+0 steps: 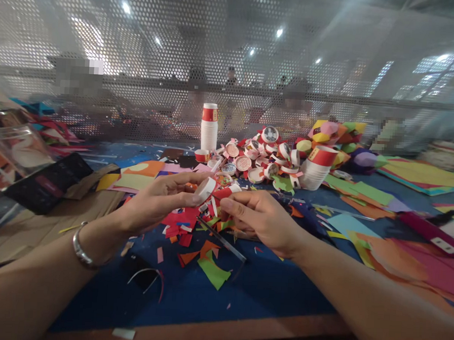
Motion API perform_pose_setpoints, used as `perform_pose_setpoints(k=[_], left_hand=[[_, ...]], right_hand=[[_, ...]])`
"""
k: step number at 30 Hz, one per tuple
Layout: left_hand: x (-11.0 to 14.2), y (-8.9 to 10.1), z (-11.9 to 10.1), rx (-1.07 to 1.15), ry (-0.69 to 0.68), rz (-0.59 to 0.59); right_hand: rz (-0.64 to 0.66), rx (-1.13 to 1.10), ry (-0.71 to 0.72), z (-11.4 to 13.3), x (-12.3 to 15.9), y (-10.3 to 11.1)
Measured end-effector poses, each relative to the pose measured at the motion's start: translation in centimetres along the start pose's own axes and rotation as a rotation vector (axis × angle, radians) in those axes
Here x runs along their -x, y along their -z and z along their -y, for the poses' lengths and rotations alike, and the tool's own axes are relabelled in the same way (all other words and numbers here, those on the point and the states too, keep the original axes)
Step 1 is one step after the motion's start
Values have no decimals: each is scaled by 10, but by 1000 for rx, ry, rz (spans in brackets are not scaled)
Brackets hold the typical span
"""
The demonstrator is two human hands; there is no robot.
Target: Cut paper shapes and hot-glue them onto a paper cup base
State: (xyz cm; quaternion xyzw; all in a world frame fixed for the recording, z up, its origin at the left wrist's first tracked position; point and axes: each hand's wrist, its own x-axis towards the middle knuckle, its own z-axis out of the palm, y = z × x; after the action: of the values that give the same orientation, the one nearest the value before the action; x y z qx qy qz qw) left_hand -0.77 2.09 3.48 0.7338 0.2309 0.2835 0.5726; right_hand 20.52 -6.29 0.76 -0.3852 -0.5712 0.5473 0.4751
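Note:
My left hand [168, 195] pinches a white round paper-cup base [205, 189] with a short rim, tilted above the scraps. Close by on the right, the thumb and fingers of my right hand [255, 217] are pressed together. A red and white piece of cup paper [228, 191] shows just past those fingertips; I cannot tell whether they grip it. Below both hands lies a long thin tool [223, 239], blurred, among red, orange and green paper scraps [214, 271].
Behind my hands is a heap of cut cup bases [243, 163]. Stacked paper cups [208, 133] stand upright behind it, and another stack [318, 167] leans at right. Coloured sheets [408, 260] spread rightward; cardboard [56, 232] and a black box [47, 181] lie left. A perforated screen [158, 105] stands behind.

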Motion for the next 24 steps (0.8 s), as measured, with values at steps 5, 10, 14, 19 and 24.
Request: perform_pose_setpoints(k=[5, 10, 14, 19, 24], left_hand=[[-1, 5, 2, -22, -2, 39], [1, 6, 3, -43, -43, 104], [2, 4, 2, -90, -64, 73], [3, 1, 4, -125, -90, 61], [3, 1, 5, -149, -118, 31]], right_hand=[[-6, -34, -12, 3, 0, 1], [9, -52, -32, 4, 0, 2], [35, -52, -61, 3, 0, 3], [49, -49, -94, 2, -1, 5], [43, -35, -89, 2, -1, 4]])
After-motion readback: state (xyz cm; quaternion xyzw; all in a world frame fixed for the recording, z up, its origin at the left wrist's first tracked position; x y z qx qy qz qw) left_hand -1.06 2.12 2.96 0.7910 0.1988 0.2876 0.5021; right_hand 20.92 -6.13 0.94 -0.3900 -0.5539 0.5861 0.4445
